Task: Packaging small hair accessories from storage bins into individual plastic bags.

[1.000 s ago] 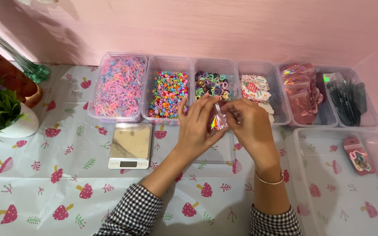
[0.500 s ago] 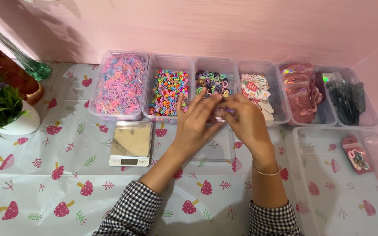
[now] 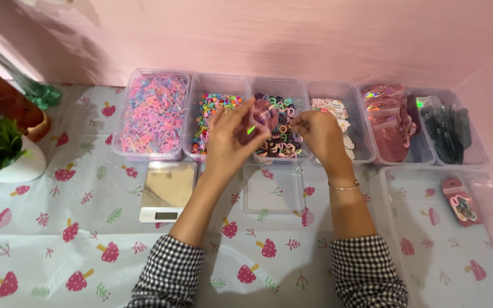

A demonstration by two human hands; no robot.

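Pink and glossy, a small holographic plastic pouch [image 3: 262, 117] sits pinched in the left hand [image 3: 229, 142], fingers closed around its edge, held up above the clear plastic tub of mixed-colour hair rings [image 3: 281, 134]. The right hand [image 3: 318, 134] is just beside it, fingertips curled together over the same tub; whether it is gripping anything, I cannot tell. To the left sits a clear tub of bright multicolour beads [image 3: 215, 114], then a clear tub of pastel pink and blue elastic bands [image 3: 152, 114]. To the right, a tub of printed paper tags [image 3: 338, 111], and further along a tub of pink pouches [image 3: 389, 122]. Below the hands a shallow clear square tray [image 3: 274, 191] lies on the mushroom-print surface [image 3: 87, 245], with a small silver digital scale [image 3: 168, 191] near it.
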